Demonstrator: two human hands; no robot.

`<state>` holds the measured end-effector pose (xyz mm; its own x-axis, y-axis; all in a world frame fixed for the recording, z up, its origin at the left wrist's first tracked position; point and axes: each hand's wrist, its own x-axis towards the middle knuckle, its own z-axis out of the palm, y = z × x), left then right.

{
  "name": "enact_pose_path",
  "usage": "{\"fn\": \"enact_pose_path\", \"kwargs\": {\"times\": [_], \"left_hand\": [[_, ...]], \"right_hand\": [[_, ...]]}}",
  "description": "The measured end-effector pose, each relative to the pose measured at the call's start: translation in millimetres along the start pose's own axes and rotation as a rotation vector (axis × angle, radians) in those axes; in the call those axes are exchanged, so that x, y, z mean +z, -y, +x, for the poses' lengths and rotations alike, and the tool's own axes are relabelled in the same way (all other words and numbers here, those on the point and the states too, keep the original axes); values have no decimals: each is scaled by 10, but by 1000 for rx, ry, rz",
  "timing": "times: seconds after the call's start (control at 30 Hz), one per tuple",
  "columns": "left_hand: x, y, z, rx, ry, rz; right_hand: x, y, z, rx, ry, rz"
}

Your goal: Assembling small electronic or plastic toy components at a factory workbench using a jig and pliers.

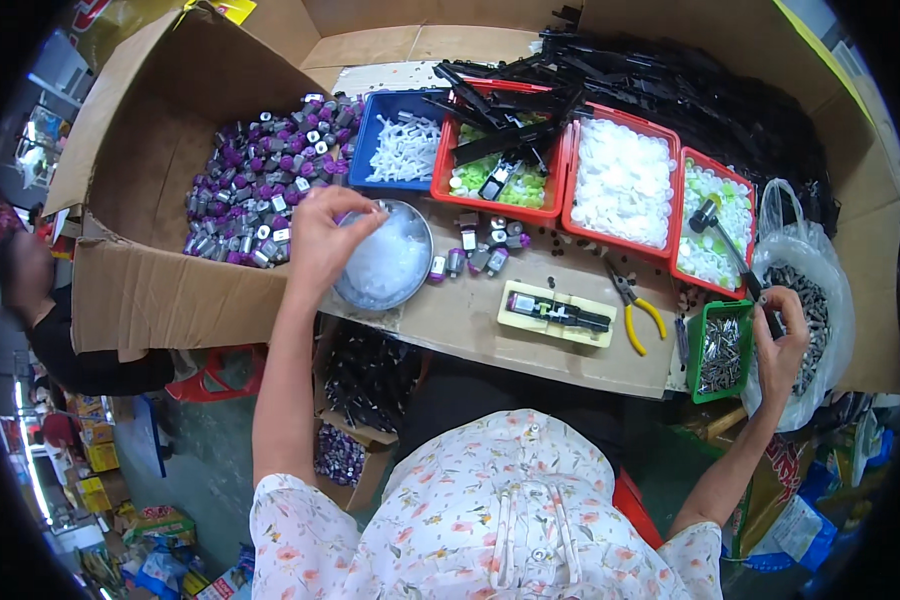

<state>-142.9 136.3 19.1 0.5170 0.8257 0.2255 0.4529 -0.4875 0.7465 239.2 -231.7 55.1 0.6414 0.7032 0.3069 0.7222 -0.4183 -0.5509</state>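
Observation:
Over a round metal bowl [426,262] of whitish, translucent material is my left hand [328,232]. Its thumb and forefinger are pinched together; whatever lies between the tips is too small to name. At the right, my right hand [784,335] grips a small hammer [736,252] by its dark handle, the metal head above the rightmost red bin. Between the hands, a cream fixture block [592,336] lies on the cardboard-covered table and holds a black assembly [560,314] with a purple-and-silver motor at its left end. Pliers [625,289] with yellow handles rest beside it.
Small purple-and-grey motors [245,200] fill a cardboard box at left. A blue bin [358,160] and red bins [570,200] of white and green parts stand behind. Black plastic parts [690,110] are heaped far right. A green screw bin [698,350] and plastic bag [838,300] sit near my right hand.

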Motion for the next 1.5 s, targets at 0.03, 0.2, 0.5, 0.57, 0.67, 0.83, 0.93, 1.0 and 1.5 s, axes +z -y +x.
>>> {"fn": "enact_pose_path", "kwargs": {"times": [0.03, 0.2, 0.5, 0.57, 0.67, 0.83, 0.93, 1.0, 1.5], "left_hand": [[-6, 15, -79, 59, -15, 136], [-13, 94, -240, 129, 37, 258], [146, -464, -403, -323, 10, -601], [255, -621, -518, -368, 42, -820], [499, -725, -648, -437, 110, -980], [822, -938, -771, -440, 175, -1118], [927, -995, -799, -454, 201, -1104], [985, -982, -804, -453, 214, -1110], [1032, -968, -847, -463, 349, -1027]], "right_hand": [[24, 37, 28, -46, -10, 6], [48, 216, 62, -105, -11, 6], [441, 779, -108, -51, 118, 327], [650, 1027, -102, -188, 192, 373], [900, 1268, -145, -257, 321, 510], [1072, 1321, -191, -315, 339, 569], [1061, 1315, -216, -302, 348, 558], [1061, 1290, -226, -308, 305, 533], [1099, 1279, -261, -642, 128, 159]]}}
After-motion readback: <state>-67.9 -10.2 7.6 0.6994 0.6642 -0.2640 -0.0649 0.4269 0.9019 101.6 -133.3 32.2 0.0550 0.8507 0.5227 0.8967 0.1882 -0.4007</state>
